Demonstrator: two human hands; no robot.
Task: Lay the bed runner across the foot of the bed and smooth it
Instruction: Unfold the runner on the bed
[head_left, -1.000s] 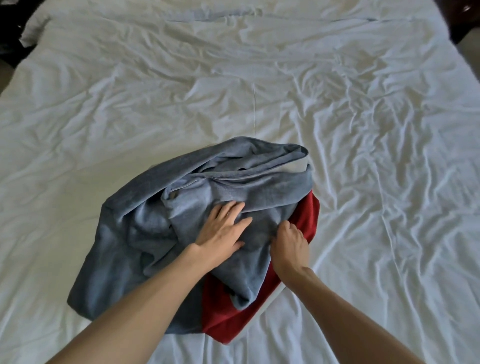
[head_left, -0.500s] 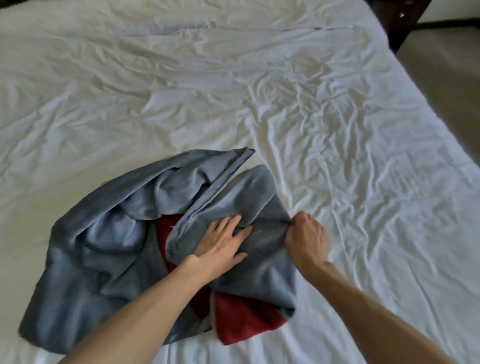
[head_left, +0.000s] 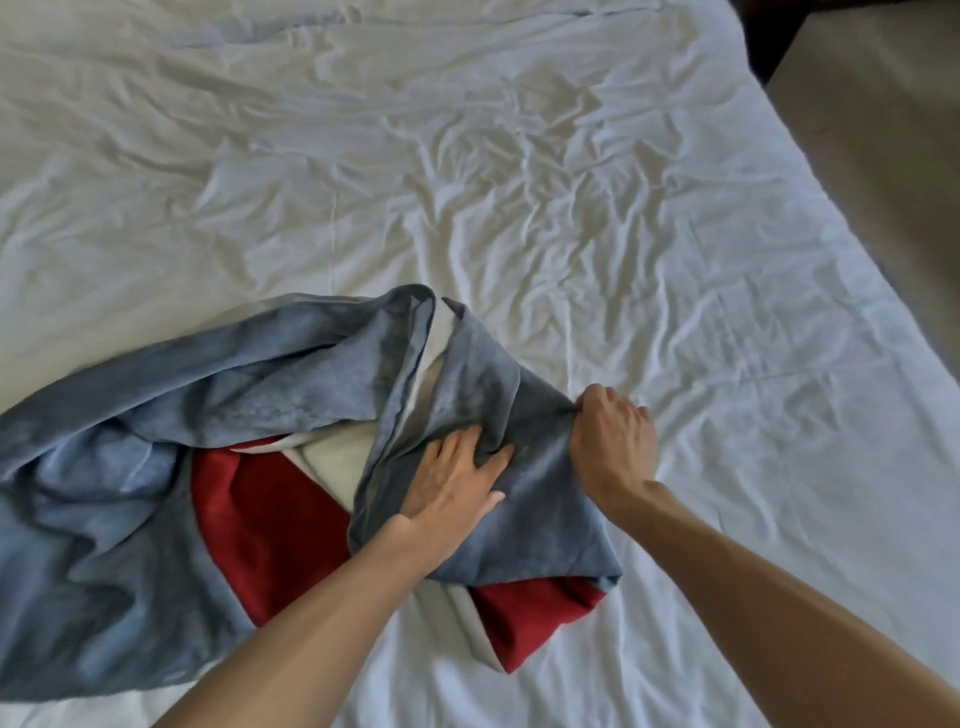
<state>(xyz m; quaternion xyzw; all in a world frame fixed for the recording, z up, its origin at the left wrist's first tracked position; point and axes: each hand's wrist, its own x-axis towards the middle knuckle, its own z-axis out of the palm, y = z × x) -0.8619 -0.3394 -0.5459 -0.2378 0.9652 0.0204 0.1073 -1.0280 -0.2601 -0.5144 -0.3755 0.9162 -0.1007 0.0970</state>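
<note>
**Where on the bed is the bed runner?**

The bed runner (head_left: 130, 467) lies in a crumpled heap on the near-left part of the bed (head_left: 519, 182). Its blue-grey side bulges toward the bed's left edge and runs out of view there. Closer to the bed's middle, the folds part and show a red face (head_left: 270, 509) and a strip of pale lining (head_left: 337, 457).

**And your hands?**

My left hand (head_left: 452, 483) lies palm down on a blue-grey fold, close to the middle of the bed's near edge. Its fingers are straight and a little spread. Just to its right, my right hand (head_left: 613, 441) has its fingers curled tight round the bunched edge of that same fold, knuckles up. Creases fan out from that grip.

**What about the rest of the bed?**

The white sheet (head_left: 727, 338) is deeply wrinkled across the bed's middle and right side. Past the bed's right edge there is tan floor (head_left: 883, 130). A dark piece of furniture (head_left: 769, 31) stands by the bed's far right corner, and I cannot tell what it is.
</note>
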